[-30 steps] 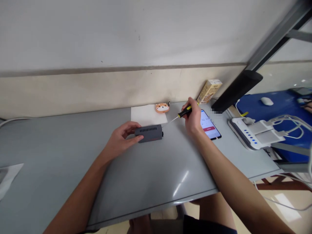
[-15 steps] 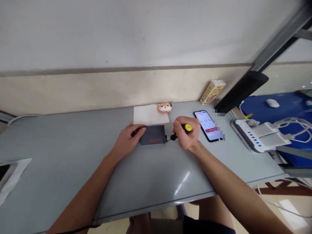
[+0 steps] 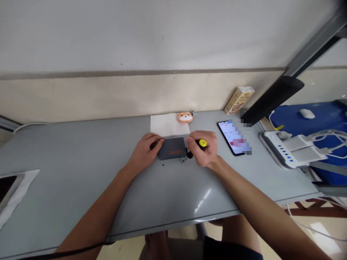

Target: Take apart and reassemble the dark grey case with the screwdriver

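A dark grey flat box, with a reddish-brown patch and a row of small holes along its near edge, lies on the grey table. My left hand is closed on its left end, thumb on top and fingers behind. In my right hand is a screwdriver with a black and yellow handle, wrapped in a fist. Its black collar points down-left at the box's right end; whether the tip touches cannot be made out. A tiny dark speck lies just in front of the box.
White paper lies behind the box, with an orange animal-faced case on it. To the right are a phone, a small carton and a power strip with plugs. A black padded post rises beyond.
The box now tilts so its near edge with holes shows, and the dark speck has come into view. My right hand with the screwdriver has moved slightly left, closer to the box.
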`<state>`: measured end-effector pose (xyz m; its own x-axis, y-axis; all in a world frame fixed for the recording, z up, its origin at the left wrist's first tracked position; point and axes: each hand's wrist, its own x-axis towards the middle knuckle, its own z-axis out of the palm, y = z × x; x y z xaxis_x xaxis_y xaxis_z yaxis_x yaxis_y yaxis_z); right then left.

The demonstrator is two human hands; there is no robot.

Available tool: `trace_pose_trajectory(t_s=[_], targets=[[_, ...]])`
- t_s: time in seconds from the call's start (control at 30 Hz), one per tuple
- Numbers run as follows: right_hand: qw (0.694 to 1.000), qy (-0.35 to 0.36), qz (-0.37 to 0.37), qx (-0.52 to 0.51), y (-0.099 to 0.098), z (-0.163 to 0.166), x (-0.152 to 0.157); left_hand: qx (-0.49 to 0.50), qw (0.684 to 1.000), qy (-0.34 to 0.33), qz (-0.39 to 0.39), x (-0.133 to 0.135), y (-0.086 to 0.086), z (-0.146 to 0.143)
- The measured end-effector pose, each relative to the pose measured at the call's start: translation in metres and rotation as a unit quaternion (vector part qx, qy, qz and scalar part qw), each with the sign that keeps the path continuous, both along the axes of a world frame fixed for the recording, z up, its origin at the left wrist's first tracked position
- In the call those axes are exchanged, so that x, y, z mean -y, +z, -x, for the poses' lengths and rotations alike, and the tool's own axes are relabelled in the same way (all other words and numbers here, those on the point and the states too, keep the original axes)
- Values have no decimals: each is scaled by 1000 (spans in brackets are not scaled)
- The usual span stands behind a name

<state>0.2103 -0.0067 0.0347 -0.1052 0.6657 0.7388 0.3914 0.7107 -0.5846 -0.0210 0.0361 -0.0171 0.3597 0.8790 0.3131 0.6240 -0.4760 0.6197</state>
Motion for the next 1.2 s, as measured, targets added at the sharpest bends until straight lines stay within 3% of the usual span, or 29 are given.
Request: trace_pose_trajectory(t_s=[0.37, 0.57, 0.7, 0.97, 1.2], targets=[[993, 88, 76, 24, -17, 20, 10, 28, 995, 37, -86, 3, 9, 5], [995, -17, 96, -25, -9, -2, 0, 30, 993, 38, -104, 5, 14, 4], [990, -60, 112, -58, -6, -17, -9, 32, 992, -12, -119, 13, 17, -1], [984, -32, 165, -59, -9, -11, -10, -37, 981, -150, -116, 30, 16, -15], [967, -50, 166, -187, -10, -14, -18, -111, 963, -203, -137, 35, 17, -22]])
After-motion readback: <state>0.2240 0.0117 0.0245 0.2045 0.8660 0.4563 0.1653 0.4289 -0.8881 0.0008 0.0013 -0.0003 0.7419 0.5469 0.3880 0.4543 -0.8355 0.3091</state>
